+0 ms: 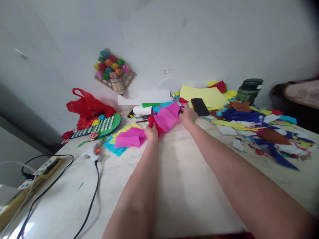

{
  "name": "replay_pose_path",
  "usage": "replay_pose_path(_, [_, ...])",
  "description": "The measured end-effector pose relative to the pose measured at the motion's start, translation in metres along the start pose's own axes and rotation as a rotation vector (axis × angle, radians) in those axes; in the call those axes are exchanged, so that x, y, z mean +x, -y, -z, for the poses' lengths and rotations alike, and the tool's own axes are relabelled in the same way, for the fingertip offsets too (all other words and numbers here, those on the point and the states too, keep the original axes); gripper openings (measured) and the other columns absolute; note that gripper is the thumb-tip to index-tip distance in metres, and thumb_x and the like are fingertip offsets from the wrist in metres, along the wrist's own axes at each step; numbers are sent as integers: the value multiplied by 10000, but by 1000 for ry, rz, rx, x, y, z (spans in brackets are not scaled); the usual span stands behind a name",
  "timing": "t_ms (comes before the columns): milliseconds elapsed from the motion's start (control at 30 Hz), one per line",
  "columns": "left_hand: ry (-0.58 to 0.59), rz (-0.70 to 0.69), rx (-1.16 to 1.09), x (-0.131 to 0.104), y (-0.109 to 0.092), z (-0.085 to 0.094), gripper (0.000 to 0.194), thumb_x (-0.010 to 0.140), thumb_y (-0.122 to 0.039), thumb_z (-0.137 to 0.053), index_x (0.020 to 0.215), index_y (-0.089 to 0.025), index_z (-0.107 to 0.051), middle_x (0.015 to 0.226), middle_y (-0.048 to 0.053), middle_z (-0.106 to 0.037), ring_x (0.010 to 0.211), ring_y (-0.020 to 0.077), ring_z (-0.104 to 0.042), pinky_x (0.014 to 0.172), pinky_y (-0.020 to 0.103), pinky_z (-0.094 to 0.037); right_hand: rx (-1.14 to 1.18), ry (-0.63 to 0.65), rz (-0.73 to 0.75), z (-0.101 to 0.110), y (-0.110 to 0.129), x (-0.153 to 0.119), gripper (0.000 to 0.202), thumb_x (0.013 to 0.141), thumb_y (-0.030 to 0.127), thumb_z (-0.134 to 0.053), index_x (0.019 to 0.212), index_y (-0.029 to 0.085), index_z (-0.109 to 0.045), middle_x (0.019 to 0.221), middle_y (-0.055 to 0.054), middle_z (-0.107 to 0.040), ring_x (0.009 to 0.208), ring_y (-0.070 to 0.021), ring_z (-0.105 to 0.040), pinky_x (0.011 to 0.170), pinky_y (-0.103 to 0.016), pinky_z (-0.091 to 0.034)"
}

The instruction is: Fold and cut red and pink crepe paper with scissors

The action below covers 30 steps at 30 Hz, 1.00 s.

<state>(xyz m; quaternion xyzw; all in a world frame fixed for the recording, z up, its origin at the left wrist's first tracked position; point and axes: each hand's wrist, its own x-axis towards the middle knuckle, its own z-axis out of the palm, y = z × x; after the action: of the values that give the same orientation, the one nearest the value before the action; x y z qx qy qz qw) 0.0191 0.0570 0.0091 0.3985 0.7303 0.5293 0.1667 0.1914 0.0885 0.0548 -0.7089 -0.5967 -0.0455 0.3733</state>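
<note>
My left hand is closed on a piece of red paper at the middle of the table. Against the red paper lies a larger pink paper, reaching right toward my other hand. My right hand grips the dark handles of a pair of scissors, whose blades point up and away to the left. Just left of my left hand, a folded pink sheet rests on yellow and blue sheets. Part of the scissor handles is hidden by my fingers.
A glue gun with a black cord lies at left, near a power strip. A green decorated board and red bag stand behind. A phone, scrap paper and a green jar are at right.
</note>
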Motion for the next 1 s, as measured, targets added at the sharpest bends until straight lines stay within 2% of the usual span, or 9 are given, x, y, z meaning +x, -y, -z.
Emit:
replay_pose_path(133, [-8, -32, 34, 2, 2, -2, 272, 751, -376, -498, 821, -144, -621, 765, 103, -642, 745, 224, -604, 682, 304, -445, 14, 3, 71, 0, 4, -12, 352, 762, 278, -497, 1109, 220, -491, 997, -95, -613, 929, -248, -544, 693, -325, -406])
replay_pose_path(233, [-16, -41, 31, 3, 4, -4, 271, 751, -373, -496, 824, -143, -619, 767, 104, -641, 753, 225, -603, 686, 305, -444, 72, 137, 142, 0, 10, -24, 346, 769, 359, -506, 1089, 229, -513, 964, -86, -626, 910, -243, -563, 709, -325, -418])
replay_pose_path(300, [-10, -34, -12, 3, 6, -5, 277, 755, -375, -489, 837, -144, -619, 764, 97, -641, 737, 212, -603, 672, 294, -446, 162, 281, 184, -1, 13, -32, 362, 728, 440, -559, 1023, 231, -544, 920, -68, -636, 861, -230, -587, 672, -304, -437])
replay_pose_path(367, [-6, -31, -47, 3, 7, -5, 291, 755, -380, -486, 846, -138, -620, 753, 92, -640, 704, 201, -601, 648, 284, -446, 316, 485, 208, -2, 16, -38, 397, 682, 504, -601, 952, 217, -558, 851, -54, -643, 738, -193, -610, 569, -259, -446])
replay_pose_path(500, [-9, -50, -60, 4, 8, -3, 311, 749, -386, -485, 826, -119, -625, 711, 80, -633, 654, 186, -589, 613, 269, -441, 640, 927, 175, 6, 12, -47, 434, 655, 574, -607, 797, 171, -530, 594, -24, -600, 411, -97, -524, 312, -175, -306])
replay_pose_path(600, [-15, -50, -95, 4, 8, -3, 317, 742, -387, -495, 834, -114, -625, 721, 81, -636, 658, 183, -592, 607, 261, -440, 748, 1115, 163, 21, 2, -48, 452, 642, 584, -615, 718, 153, -503, 531, -15, -581, 361, -80, -507, 261, -157, -265])
replay_pose_path(733, [-15, -21, -195, 2, 7, -3, 309, 743, -371, -500, 851, -107, -621, 739, 89, -642, 640, 179, -596, 573, 253, -439, 743, 1350, 119, 40, -19, -41, 450, 675, 542, -607, 830, 124, -542, 512, -15, -582, 364, -95, -522, 258, -159, -283])
replay_pose_path(800, [-11, -5, -237, 1, 6, -3, 302, 741, -363, -506, 851, -106, -618, 740, 86, -643, 634, 175, -597, 561, 248, -439, 759, 1435, 76, 46, -29, -36, 428, 683, 518, -599, 836, 122, -547, 490, 1, -564, 347, -88, -501, 261, -158, -278])
replay_pose_path(1000, [-33, 15, -247, 0, 4, 0, 296, 732, -364, -515, 836, -108, -619, 730, 82, -638, 668, 185, -601, 579, 252, -447, 730, 1509, 22, 51, -46, -29, 342, 711, 429, -569, 845, 115, -573, 469, 10, -543, 332, -74, -453, 271, -163, -248])
